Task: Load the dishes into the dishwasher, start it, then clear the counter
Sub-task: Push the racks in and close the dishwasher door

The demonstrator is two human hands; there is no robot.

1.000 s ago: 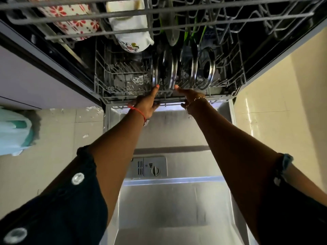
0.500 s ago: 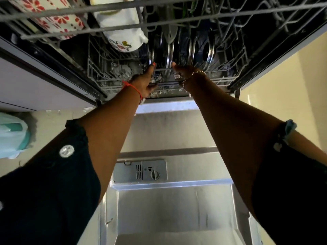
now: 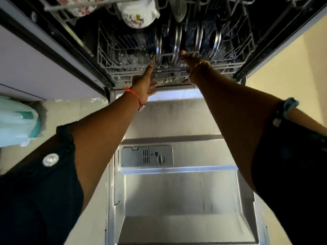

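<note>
The dishwasher's lower rack [image 3: 231,67] sits almost fully inside the tub, holding several steel plates [image 3: 177,41] on edge. My left hand [image 3: 144,83] presses against the rack's front rim with straight fingers. My right hand [image 3: 192,63] rests on the same rim a little to the right, thumb pointing up at the plates; its other fingers are mostly hidden. The upper rack [image 3: 58,7] sticks out above, carrying a white flowered cup [image 3: 139,16] and a red-flowered bowl [image 3: 82,9]. The open door [image 3: 177,191] lies flat under my arms.
The detergent dispenser [image 3: 146,156] is set in the door's inner face. A pale cabinet front [image 3: 35,68] flanks the machine on the left, with a green-and-white bag [image 3: 16,121] on the floor below it. Cream floor tiles [image 3: 292,71] lie to the right.
The lower rack has slid back off the door into the tub, with both hands following it forward on its front rim. My arms are stretched further.
</note>
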